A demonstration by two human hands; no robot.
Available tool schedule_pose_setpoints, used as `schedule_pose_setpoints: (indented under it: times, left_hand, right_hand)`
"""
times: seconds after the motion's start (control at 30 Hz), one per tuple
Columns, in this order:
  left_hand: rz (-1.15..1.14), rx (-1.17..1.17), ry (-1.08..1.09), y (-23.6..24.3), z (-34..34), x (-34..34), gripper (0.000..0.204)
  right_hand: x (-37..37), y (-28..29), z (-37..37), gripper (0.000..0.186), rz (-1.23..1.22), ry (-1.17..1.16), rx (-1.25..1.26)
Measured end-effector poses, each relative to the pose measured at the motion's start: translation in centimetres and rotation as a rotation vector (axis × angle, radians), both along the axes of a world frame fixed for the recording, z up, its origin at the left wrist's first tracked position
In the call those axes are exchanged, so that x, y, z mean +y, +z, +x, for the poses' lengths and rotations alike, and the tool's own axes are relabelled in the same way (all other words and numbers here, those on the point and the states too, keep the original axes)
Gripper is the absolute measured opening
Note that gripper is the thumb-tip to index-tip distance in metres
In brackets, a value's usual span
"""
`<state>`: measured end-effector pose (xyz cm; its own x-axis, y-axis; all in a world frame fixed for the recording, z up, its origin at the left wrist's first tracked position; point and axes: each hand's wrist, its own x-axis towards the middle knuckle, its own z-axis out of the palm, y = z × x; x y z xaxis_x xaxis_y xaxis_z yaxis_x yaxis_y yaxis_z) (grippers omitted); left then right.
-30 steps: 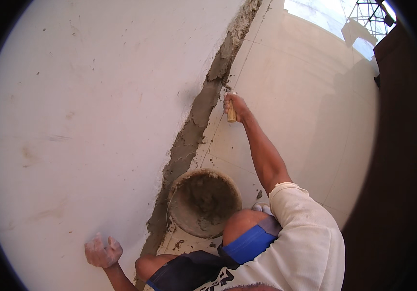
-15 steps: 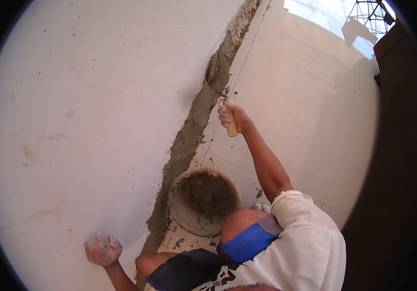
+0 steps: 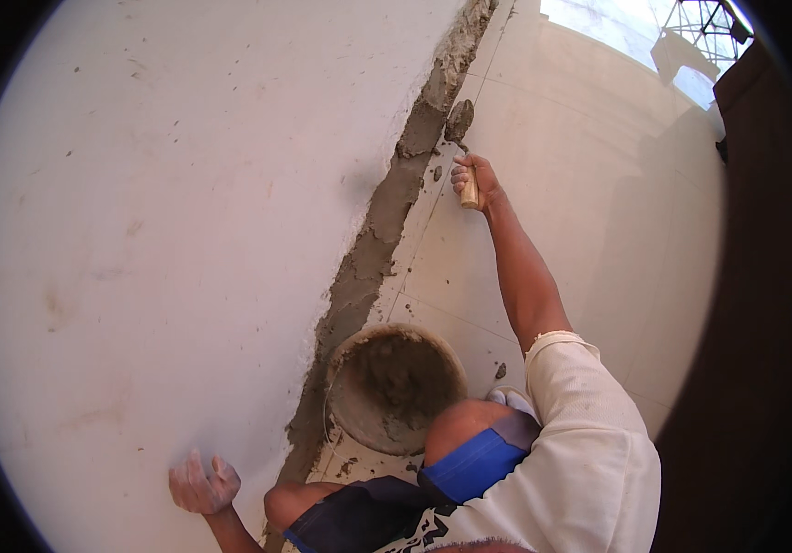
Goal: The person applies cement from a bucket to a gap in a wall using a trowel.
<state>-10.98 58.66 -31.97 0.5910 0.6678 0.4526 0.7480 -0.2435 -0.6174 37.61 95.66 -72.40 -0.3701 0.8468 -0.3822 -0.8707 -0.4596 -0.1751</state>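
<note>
My right hand (image 3: 479,181) grips the wooden handle of a small trowel (image 3: 459,120). Grey mortar covers the trowel's blade, which sits over the tiles just right of a band of wet mortar (image 3: 387,221). That band runs along the foot of the white wall (image 3: 184,258). At the lower left, my left hand (image 3: 204,483) is against or close to the wall, empty, dusty and loosely bent with the thumb apart. A round bucket (image 3: 333,405), part full of mortar, stands between the band and my knee.
Pale floor tiles (image 3: 580,212) stretch to the right, with crumbs of mortar scattered near the band. A dark brown surface (image 3: 755,230) borders them at the far right. A metal frame (image 3: 702,32) stands in the bright area at the top right.
My right hand has moved farther away and slightly right, taking the trowel off the mortar band to above the tiles. The left hand stays almost where it was.
</note>
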Motion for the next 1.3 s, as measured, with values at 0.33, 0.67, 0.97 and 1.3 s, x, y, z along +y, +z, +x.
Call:
schedule_pose_setpoints:
  times: [0.33, 0.67, 0.97, 1.3]
  left_hand:
    - [-0.033, -0.063, -0.025, 0.3, 0.5, 0.1, 0.031]
    - [0.020, -0.038, -0.013, -0.2, 0.1, 0.3, 0.026]
    - [0.019, -0.019, -0.028, 0.1, 0.8, 0.8, 0.024]
    - [0.061, 0.028, -0.033, 0.2, 0.9, 0.9, 0.024]
  right_hand:
    - [4.5, 2.9, -2.4, 0.007, -0.019, 0.046, -0.633]
    - [-1.3, 5.8, -6.4, 0.004, 0.080, 0.013, -0.630]
    - [-5.6, 9.1, -7.5, 0.016, 0.244, 0.022, -0.511]
    - [-9.0, 6.7, -5.8, 0.016, 0.246, 0.096, -0.266]
